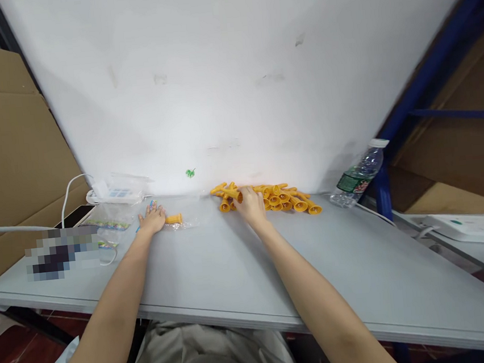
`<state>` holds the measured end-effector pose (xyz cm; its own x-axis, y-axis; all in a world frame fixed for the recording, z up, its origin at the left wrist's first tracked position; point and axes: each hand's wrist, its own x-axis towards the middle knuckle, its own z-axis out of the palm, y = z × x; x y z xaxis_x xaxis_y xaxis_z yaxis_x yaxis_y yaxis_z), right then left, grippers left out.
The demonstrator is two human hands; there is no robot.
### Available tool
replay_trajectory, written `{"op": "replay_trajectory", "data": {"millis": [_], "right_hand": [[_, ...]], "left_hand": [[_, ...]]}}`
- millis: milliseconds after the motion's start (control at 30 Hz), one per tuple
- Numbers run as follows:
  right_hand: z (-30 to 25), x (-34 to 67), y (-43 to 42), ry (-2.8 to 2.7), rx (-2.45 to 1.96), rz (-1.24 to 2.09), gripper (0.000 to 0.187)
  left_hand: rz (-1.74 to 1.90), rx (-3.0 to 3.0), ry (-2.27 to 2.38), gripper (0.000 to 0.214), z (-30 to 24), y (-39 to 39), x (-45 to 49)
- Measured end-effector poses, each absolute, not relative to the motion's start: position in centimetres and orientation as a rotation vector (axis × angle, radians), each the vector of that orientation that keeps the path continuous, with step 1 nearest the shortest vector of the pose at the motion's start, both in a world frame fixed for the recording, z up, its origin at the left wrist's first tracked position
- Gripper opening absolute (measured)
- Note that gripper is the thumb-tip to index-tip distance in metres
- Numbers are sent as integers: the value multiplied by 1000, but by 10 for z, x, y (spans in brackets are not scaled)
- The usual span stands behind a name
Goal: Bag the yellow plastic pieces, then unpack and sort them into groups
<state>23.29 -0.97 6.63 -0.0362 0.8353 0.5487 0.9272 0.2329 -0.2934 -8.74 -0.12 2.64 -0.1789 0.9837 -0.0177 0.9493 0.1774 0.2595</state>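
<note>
My left hand (152, 218) rests with fingers spread on a clear plastic bag (192, 217) at the back of the table. One yellow plastic horn-shaped piece (174, 219) lies in or under that bag, partly covered by the hand. At the foot of the white wall, my right hand (251, 204) is closed round the flared end of a yellow horn-shaped piece (231, 193); its fingertips are partly hidden. Just to the right lies a heap of similar yellow horn-shaped pieces (286, 198), flared ends mostly facing me.
A water bottle (359, 176) leans by the blue post at right. Printed plastic packets (109, 224), a white power strip (117, 194), a phone (75, 216) and a cable (64, 196) lie at left, beside a cardboard box (11, 146). Another white strip (477, 228) sits at far right.
</note>
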Motion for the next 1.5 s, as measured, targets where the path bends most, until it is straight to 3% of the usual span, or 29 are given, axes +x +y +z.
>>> {"op": "replay_trajectory", "data": {"millis": [233, 600, 800, 1033, 1267, 1500], "right_hand": [[73, 228, -9, -1997, -1420, 216, 28], [49, 169, -5, -2022, -1419, 555, 25], [34, 159, 9, -2002, -1376, 806, 39], [21, 154, 27, -1962, -1125, 1080, 41], [20, 134, 29, -1836, -1228, 934, 29], [16, 128, 20, -1706, -1227, 1048, 37]], "left_hand": [[300, 1902, 2267, 61, 26, 3, -96], [249, 2036, 2081, 62, 24, -9, -76], [256, 2085, 2002, 65, 21, -9, -74], [275, 2170, 1918, 61, 22, -10, -77], [293, 2211, 1898, 61, 24, -12, -77], [208, 2132, 1929, 62, 31, -13, -80]]}}
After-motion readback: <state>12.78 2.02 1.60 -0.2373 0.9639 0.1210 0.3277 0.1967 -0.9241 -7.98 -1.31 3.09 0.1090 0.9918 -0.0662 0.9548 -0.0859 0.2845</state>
